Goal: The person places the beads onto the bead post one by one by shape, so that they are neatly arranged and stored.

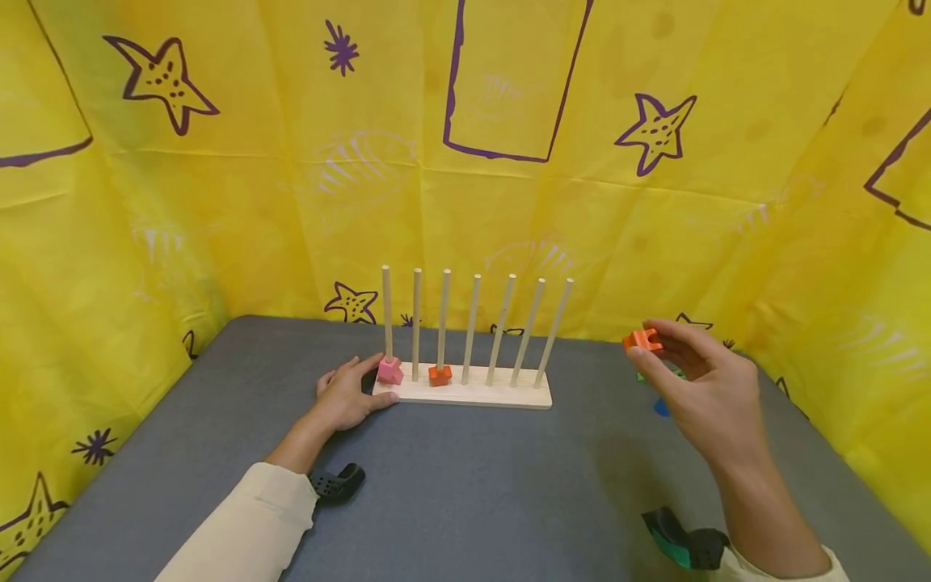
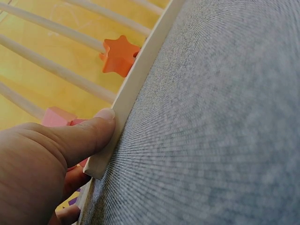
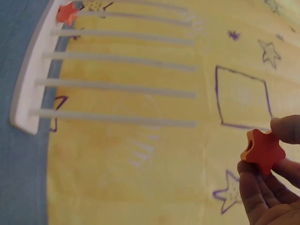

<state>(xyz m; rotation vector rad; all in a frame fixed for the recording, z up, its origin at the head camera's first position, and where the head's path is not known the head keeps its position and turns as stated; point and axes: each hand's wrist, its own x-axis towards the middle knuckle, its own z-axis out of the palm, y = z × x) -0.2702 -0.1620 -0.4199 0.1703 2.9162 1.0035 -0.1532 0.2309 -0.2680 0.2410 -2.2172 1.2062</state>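
A wooden peg rack (image 1: 465,394) with several upright pegs stands on the table. My left hand (image 1: 347,396) grips the rack's left end, the thumb (image 2: 91,133) on its front edge and the other fingers behind. A pink block (image 1: 390,371) sits at the foot of the leftmost peg, partly hidden by the thumb in the left wrist view. On the third peg from the left, an orange star bead (image 1: 440,375) lies against the base. Raised to the right of the rack, my right hand (image 1: 709,388) pinches another orange star bead (image 3: 266,151) between thumb and fingers. A hole shows in its side.
Behind the right hand, a green piece (image 1: 662,372) and a blue piece (image 1: 661,407) lie on the grey table (image 1: 465,501), mostly hidden. Yellow cloth (image 1: 378,210) with sea drawings hangs along the back and sides.
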